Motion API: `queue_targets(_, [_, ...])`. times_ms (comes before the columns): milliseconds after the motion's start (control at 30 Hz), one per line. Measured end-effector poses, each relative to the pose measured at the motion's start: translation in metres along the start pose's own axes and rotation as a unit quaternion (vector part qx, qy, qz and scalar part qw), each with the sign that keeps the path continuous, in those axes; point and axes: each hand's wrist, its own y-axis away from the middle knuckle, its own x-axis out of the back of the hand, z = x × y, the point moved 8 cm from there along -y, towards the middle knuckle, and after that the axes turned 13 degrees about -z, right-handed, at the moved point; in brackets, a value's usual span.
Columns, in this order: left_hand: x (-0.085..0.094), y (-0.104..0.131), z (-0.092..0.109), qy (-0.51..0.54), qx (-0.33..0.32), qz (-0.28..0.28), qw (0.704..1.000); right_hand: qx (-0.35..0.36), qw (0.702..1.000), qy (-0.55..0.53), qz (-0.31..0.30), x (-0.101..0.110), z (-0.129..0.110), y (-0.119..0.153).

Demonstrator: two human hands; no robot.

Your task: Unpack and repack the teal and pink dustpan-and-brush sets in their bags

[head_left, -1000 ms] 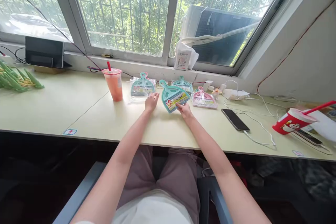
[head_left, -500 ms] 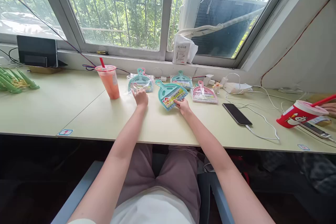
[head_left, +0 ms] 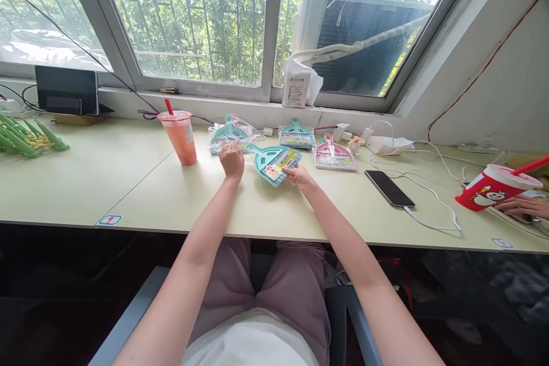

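Observation:
My right hand (head_left: 300, 176) grips the lower right edge of a teal dustpan-and-brush set (head_left: 274, 163), whose handle points up and left. My left hand (head_left: 232, 160) has its fingers curled at the plastic wrapper of another teal set (head_left: 230, 131), which lies near the wall with a pink handle loop behind it; the film stretches up to the right. A third teal set (head_left: 297, 134) and a pink set (head_left: 333, 154), both wrapped, lie farther right on the table (head_left: 146, 189).
An orange drink cup (head_left: 180, 138) stands left of my left hand. To the right are a phone (head_left: 389, 187) on a white cable, a tilted red cup (head_left: 493, 187) and another person's hand (head_left: 525, 206). Green plastic parts (head_left: 26, 136) and a tablet (head_left: 67, 90) are at left.
My left hand has risen slightly from the wrapped set, pulling film up. The held set has turned and shifted left. At the right edge, the other person's hand has moved down to the phone.

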Motion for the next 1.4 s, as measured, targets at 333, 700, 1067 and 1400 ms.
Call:
queue_targets(333, [-0.008, 0.007, 0.026, 0.068, -0.072, -0.029, 0.995, 0.045, 0.999, 0.004, -0.004, -0.008, -0.009, 0.004])
queue_targets(700, [-0.028, 0.020, 0.060, 0.106, -0.161, -0.149, 0.970, 0.057, 0.998, 0.020, -0.020, -0.011, -0.009, 0.004])
queue_targets(1067, [-0.004, -0.002, -0.021, 0.274, 0.181, 0.038, 0.944, 0.115, 0.993, -0.014, 0.008, -0.006, -0.020, 0.006])
queue_targets(1400, [-0.020, -0.009, -0.024, 0.269, 0.129, 0.000, 0.954, 0.108, 0.994, 0.029, -0.011, -0.007, -0.019, 0.005])
